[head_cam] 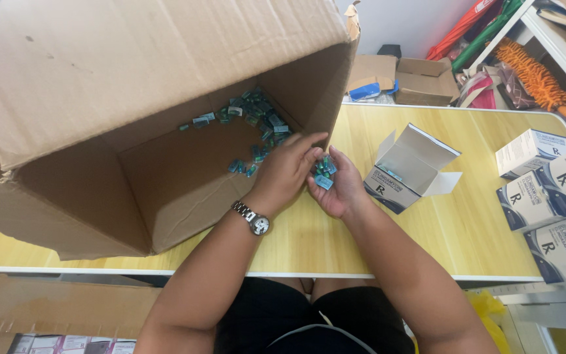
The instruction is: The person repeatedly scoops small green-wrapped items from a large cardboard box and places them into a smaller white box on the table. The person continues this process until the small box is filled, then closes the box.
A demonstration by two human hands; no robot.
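A large cardboard box (99,78) lies tipped on its side on the yellow wooden table (440,223), its mouth facing me. Several small teal capsule packs (257,118) lie loose on its inner wall. My right hand (340,190) cups a bunch of the same teal packs (324,169) just outside the box's mouth. My left hand (287,169), with a metal watch at the wrist, rests its fingers on that bunch. A small white and grey carton (404,169) stands open just right of my hands.
Several closed white and grey cartons (551,196) are stacked at the table's right edge. Brown cardboard boxes (420,82) sit behind the table. A shelf with an orange duster (535,78) stands at the back right. More cardboard (47,308) lies on the floor at left.
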